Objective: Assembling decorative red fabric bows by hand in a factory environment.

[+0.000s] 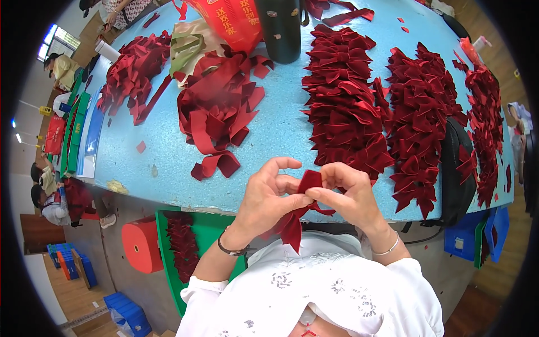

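Note:
Between my two hands, just over the near edge of the blue table (163, 163), is a dark red velvet ribbon (291, 227). Its upper part is folded into a loop, and a pointed tail hangs down in front of my white shirt. My left hand (269, 194) grips it with thumb and fingers from the left. From the right, my right hand (349, 194) pinches the same ribbon by the loop. Both thumbs almost meet at its middle. Ahead of my left hand lies a loose heap of cut red ribbons (216, 106). Beyond my right hand, finished red bows (345, 101) lie in a thick row.
More bow rows (418, 123) lie to the right beside a black bag (457, 168). A dark bottle (281, 28) and a red bag (230, 22) stand at the back. Another ribbon heap (135, 70) is far left. Below the edge are a green crate (168, 236) and a red roll (145, 244).

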Available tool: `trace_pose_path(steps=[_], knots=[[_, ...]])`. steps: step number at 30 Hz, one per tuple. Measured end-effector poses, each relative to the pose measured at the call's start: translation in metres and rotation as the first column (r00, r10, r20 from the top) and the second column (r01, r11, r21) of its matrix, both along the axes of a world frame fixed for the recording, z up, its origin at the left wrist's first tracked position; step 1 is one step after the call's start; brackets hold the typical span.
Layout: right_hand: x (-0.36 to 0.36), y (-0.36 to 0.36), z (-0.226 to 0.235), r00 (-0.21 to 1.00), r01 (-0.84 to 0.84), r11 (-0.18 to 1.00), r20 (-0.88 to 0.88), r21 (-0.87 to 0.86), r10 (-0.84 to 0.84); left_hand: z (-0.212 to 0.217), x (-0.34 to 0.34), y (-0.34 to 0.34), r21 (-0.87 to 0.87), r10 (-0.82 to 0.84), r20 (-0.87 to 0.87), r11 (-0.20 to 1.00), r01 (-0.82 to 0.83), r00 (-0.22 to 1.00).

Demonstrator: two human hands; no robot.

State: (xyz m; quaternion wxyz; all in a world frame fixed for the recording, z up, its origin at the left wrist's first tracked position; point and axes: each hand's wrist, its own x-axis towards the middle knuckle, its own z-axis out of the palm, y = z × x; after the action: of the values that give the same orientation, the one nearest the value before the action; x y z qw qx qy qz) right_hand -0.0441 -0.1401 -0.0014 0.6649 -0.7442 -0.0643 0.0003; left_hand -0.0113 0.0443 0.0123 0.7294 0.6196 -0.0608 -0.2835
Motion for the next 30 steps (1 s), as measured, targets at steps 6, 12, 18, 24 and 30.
trace_pose_path(steps=[6, 12, 18, 24, 30], knots=[[0.000, 0.005, -0.010, 0.984, 0.071, 0.944, -0.176, 0.322, -0.014, 0.001, 0.001, 0.005, 0.036, -0.186, 0.039, 0.982, 0.185, 0.982], [0.001, 0.010, -0.002, 0.974, 0.131, 0.921, -0.218, 0.368, -0.052, 0.008, -0.001, 0.000, -0.058, -0.113, -0.066, 0.992, 0.110, 0.991], [0.004, 0.012, -0.002, 0.985, 0.162, 0.936, -0.101, 0.313, -0.137, 0.002, -0.002, 0.001, 0.047, -0.147, -0.032, 0.988, 0.148, 0.989], [0.011, 0.004, -0.012, 0.969, -0.030, 0.998, 0.248, 0.046, 0.017, 0.004, -0.002, 0.002, 0.124, -0.148, 0.055, 0.982, 0.141, 0.987], [0.008, 0.016, -0.014, 0.947, 0.088, 0.995, 0.312, -0.045, -0.070, 0.002, 0.001, 0.003, 0.209, -0.232, 0.031, 0.953, 0.220, 0.972]])
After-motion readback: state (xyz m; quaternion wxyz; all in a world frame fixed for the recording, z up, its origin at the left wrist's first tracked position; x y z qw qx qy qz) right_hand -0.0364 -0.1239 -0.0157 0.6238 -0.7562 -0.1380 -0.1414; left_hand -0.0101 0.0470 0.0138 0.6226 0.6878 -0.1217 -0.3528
